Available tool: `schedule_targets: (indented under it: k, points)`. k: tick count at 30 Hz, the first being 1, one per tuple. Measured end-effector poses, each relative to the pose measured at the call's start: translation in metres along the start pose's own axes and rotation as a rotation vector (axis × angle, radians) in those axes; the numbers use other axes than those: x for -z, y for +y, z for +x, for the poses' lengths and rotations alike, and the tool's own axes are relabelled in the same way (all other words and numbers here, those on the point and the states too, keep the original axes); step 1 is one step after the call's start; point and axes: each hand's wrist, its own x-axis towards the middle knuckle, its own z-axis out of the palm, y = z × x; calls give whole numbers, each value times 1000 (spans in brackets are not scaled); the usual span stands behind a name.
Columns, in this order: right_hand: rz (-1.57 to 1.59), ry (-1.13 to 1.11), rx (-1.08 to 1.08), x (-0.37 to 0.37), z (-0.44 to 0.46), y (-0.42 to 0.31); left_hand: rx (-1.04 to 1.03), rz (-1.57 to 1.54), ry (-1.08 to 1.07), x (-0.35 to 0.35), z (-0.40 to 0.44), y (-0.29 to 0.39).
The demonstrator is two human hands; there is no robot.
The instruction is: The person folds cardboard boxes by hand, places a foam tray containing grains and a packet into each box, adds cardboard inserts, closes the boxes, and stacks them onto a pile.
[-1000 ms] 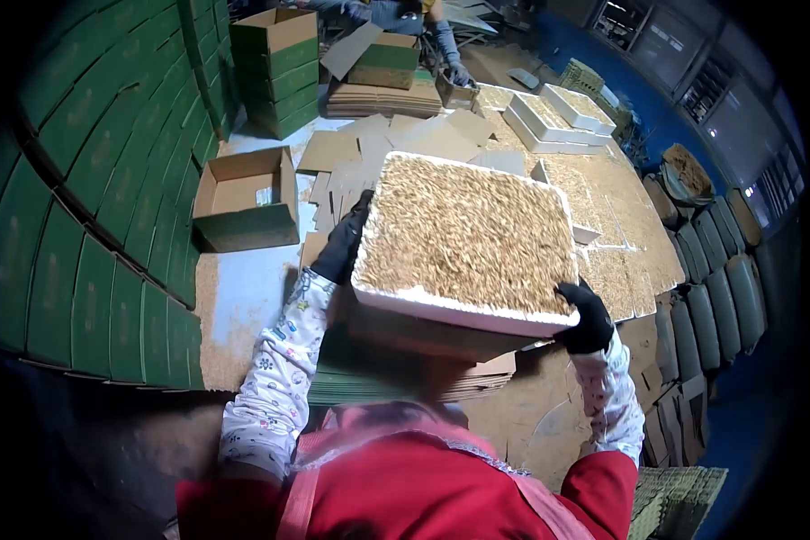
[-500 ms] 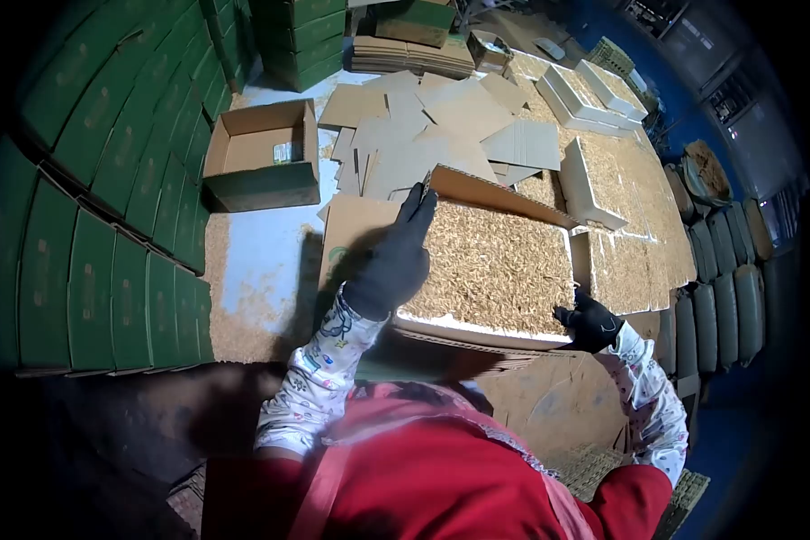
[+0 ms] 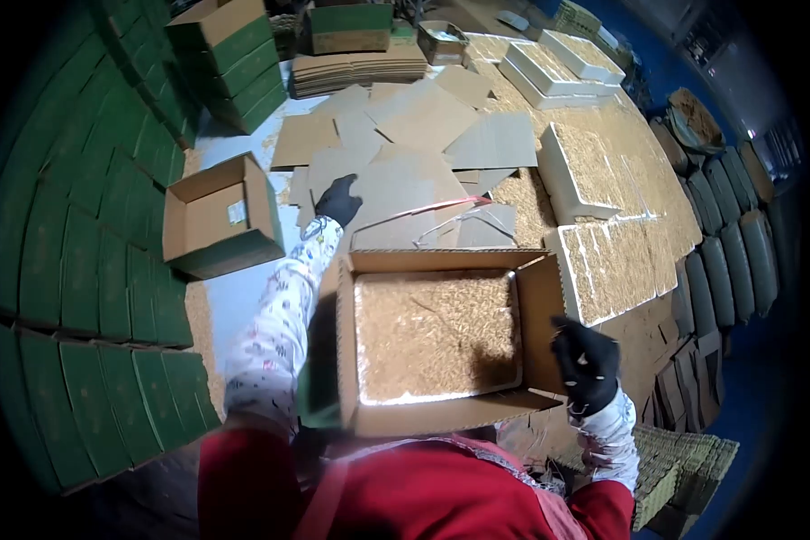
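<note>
A cardboard box (image 3: 538, 310) stands upright in front of me. A white-rimmed tray (image 3: 362, 355) lies inside it, full of a tan, flaky filling (image 3: 432, 328) like husks or shavings. My left hand (image 3: 339, 200), in a black glove, is stretched out beyond the box over loose cardboard sheets (image 3: 418, 175), fingers apart and holding nothing I can see. Beside the box's right wall is my right hand (image 3: 588, 360), also gloved in black. Its fingers are loosely bent with gaps between them, one reaching to the rim; whether it touches is unclear.
An open box (image 3: 265, 211) with a small label inside stands left of my left hand. Stacked green boxes (image 3: 63, 252) line the left side. More filled white trays (image 3: 558, 184) are at the right, with grey sacks (image 3: 729, 261) beyond. Flat cardboard (image 3: 360, 70) is piled at the back.
The filled tray, tilted in both hands before, now lies down in the box. My left hand has let go and moved forward onto the cardboard sheets; my right hand is off the tray.
</note>
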Motion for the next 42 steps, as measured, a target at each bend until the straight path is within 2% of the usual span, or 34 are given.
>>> schedule_targets:
  k: [1,2,4,6,7,8,11,12,14,15,16,17,19,20,22,23,24,25,26,28,29,30,32,34,36,37,38,39,40,41,42]
  points:
    - [-10,146,-61,6,4,11,40,220,-29,-26,20,-20]
    - [49,243,-150,4,4,41,215,469,-104,-20,17,4]
    - [136,339,-334,-5,5,97,199,493,-183,-30,23,-4]
    - [33,290,-454,-21,-9,152,2,241,-154,-72,56,-86]
    - [-55,288,-387,-34,-18,173,21,262,-176,-58,50,-68]
    - [-149,249,-408,-45,-24,188,24,289,-203,-39,46,-42]
    - [-74,137,-533,-89,-38,221,28,439,-239,-35,51,-56]
    - [-53,182,-466,-115,-50,242,48,472,-254,-32,50,-58]
    - [-246,41,-400,-149,-51,258,75,484,-211,-31,49,-73]
    - [-160,-56,-497,-151,-41,249,107,438,-190,-30,55,-90]
    - [-229,14,-407,-166,-36,251,146,393,-164,-29,60,-101]
    - [-249,30,-420,-180,-27,248,170,381,-131,-23,58,-100]
    - [-272,-10,-207,-197,-21,265,204,398,-94,-13,59,-108]
    - [-336,0,-87,-203,-19,276,196,410,-98,-4,57,-99]
    - [-414,-181,30,-203,-23,292,147,380,-137,18,44,-77]
    - [-444,-255,59,-199,-28,293,27,448,-112,25,43,-95]
    - [-473,-328,88,-195,-32,292,24,460,-117,33,34,-89]
    - [-489,-208,127,-193,-37,288,-3,499,-142,42,26,-82]
    - [-483,-203,123,-196,-40,291,-30,538,-166,52,17,-69]
    - [-367,-342,22,-211,-50,302,-78,177,-226,74,-5,-46]
    - [-391,-202,64,-222,-60,311,-54,115,-223,91,-11,-38]
    - [-385,-198,63,-223,-60,314,-26,51,-219,108,-18,-26]
    - [-161,-329,-310,-223,-60,315,-12,-120,-44,137,-48,31]
    - [-106,-249,-332,-212,-52,303,37,-50,114,180,-64,46]
    - [99,-235,-493,-196,-41,289,-33,-135,347,208,-89,70]
    - [131,-192,-579,-197,-39,292,-140,-282,407,205,-107,103]
    - [163,-149,-664,-198,-37,295,-330,-296,440,203,-121,129]
    - [293,-68,-737,-187,-33,287,-450,-123,419,208,-139,143]
    - [424,12,-806,-175,-29,280,-447,-61,394,213,-157,156]
    - [436,182,-659,-190,-33,301,-446,1,368,216,-174,170]
    - [483,233,-646,-165,-24,282,-439,35,276,209,-195,181]
